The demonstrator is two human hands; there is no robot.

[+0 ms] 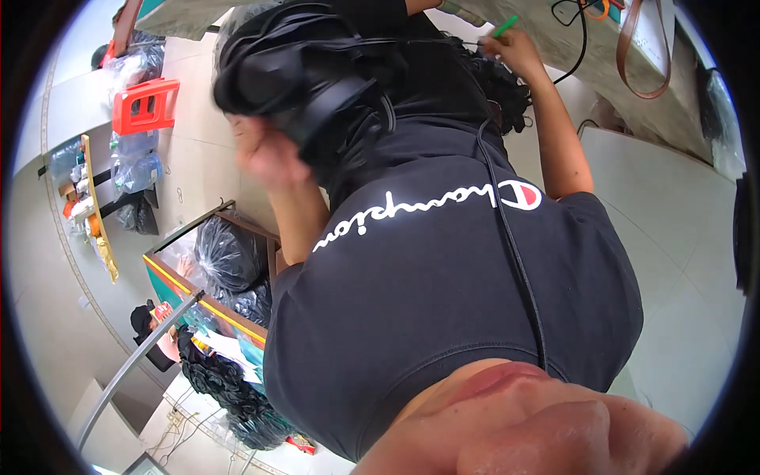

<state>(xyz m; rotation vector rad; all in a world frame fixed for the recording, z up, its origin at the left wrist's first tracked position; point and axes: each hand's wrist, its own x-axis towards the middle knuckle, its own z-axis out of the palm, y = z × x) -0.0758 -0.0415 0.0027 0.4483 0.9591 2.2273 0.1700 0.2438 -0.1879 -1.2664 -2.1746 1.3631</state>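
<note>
A large bundle of black fabric with straps [293, 71] fills the space over my lap. Against its lower left edge is my left hand [269, 154], smeared by motion, so its finger positions are unclear. Farther right, my right hand [514, 57] is closed round a slim bright-green tool [504, 26]; its working end is hidden. A thin dark cord [419, 40] runs from the bundle toward the right hand. More crinkled black material [507, 91] hangs just below that hand.
A grey worktop [546, 32] at the upper right carries orange handles [606, 9], and a brown strap [625, 71] hangs by it. To the left stand a red plastic stool [146, 107] and a bin holding black plastic bags [229, 249]. A metal pole [138, 364] crosses the lower left.
</note>
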